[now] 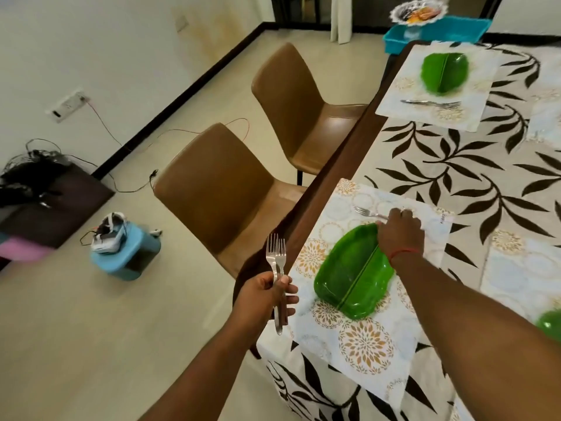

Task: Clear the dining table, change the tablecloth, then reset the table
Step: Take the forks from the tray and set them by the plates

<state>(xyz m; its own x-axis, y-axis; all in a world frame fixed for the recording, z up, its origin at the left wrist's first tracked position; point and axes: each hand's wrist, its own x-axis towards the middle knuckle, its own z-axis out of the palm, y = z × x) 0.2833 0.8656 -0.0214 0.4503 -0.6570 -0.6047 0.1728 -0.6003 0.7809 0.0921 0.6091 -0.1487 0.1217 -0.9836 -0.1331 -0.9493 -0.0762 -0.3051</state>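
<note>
Green leaf plates (353, 279) empty on placemats (358, 326) — left hand (264, 294) grips two forks (277, 268), right hand (400, 230) pinches another fork (368, 212) — leaf-print tablecloth (449, 165).

The right hand (400, 230) covers the handle of the fork (365, 212) on the near placemat, so the grip itself cannot be seen. 1 green plate (550, 322) is cut by the right edge. The contents of the white bowl (418, 10) at the top are blurred.
</note>
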